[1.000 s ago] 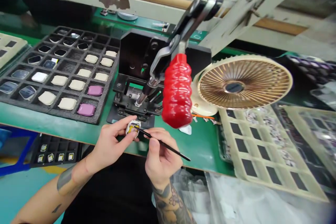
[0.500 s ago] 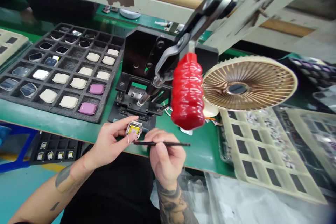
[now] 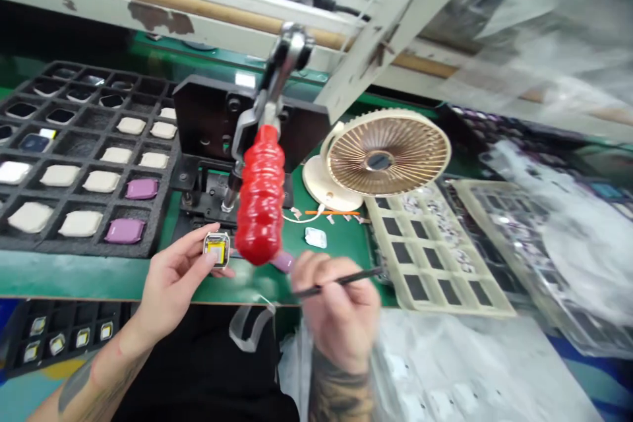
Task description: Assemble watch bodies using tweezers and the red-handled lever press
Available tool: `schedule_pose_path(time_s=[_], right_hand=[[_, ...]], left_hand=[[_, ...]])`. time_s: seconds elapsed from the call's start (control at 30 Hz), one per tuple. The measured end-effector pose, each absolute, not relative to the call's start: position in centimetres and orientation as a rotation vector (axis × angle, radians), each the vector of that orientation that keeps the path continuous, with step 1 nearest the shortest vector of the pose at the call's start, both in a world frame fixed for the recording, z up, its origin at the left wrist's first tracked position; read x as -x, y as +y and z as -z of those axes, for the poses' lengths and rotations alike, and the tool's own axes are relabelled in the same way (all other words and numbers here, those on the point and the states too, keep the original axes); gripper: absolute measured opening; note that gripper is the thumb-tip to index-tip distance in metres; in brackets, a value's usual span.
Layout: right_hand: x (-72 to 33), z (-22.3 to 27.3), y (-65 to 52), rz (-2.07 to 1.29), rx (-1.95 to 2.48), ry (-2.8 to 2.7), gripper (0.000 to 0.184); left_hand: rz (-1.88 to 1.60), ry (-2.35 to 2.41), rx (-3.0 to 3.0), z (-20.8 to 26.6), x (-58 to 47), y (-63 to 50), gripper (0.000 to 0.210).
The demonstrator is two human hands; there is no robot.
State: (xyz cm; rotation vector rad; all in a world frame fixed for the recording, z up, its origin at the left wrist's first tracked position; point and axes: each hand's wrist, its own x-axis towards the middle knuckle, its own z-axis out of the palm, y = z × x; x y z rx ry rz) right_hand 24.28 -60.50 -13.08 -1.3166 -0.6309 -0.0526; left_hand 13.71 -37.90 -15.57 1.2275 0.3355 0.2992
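My left hand (image 3: pixel 171 283) pinches a small watch case (image 3: pixel 216 250) with a pale rim and a yellow and white inside. It stays in front of the black press. Over the bench's front edge, my right hand (image 3: pixel 341 306) is closed around a slim black tweezers-like tool (image 3: pixel 359 275), blurred by motion. A curled strip of clear film (image 3: pixel 250 330) shows over my lap, left of the tool's tip; whether it touches the tip I cannot tell. A purple piece (image 3: pixel 283 262) lies on the bench, partly hidden behind the red press handle (image 3: pixel 261 204).
A dark compartment tray (image 3: pixel 161 211) of watch parts stands left, with a second tray (image 3: pixel 119 324) lower down. The fan (image 3: pixel 388 153) is behind, right of the press. A white-backed piece (image 3: pixel 315 237) lies near it. Beige trays (image 3: pixel 405 260) and clear plastic bags (image 3: pixel 445 356) are right.
My right hand has moved right with the black tool, away from the watch case. The clear film now shows apart from the case. My view has shifted to the right.
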Motion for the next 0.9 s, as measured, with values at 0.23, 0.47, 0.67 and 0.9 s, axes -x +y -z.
schedule_pose_path(time_s=[0.23,0.47,0.67,0.9], right_hand=[[-34.8,8.8,-62.1,0.555,1.839,-0.635,0.019],[-30.6,13.4,-63.4,0.859,2.042,-0.538,0.018],[-25.6,16.9,-68.3,0.519,2.513,-0.497,0.041],[-25.2,14.2,-69.3,0.501,2.468,-0.478,0.025]], left_hand=[[-0.244,0.336,-1.359,16.1,-13.3,-38.0,0.057],[-0.202,0.408,-1.449,15.8,-12.6,-37.6,0.051],[-0.155,0.322,-1.618,14.7,-13.3,-38.4,0.038],[-0.192,0.24,-1.713,16.3,-13.4,-39.4,0.038]])
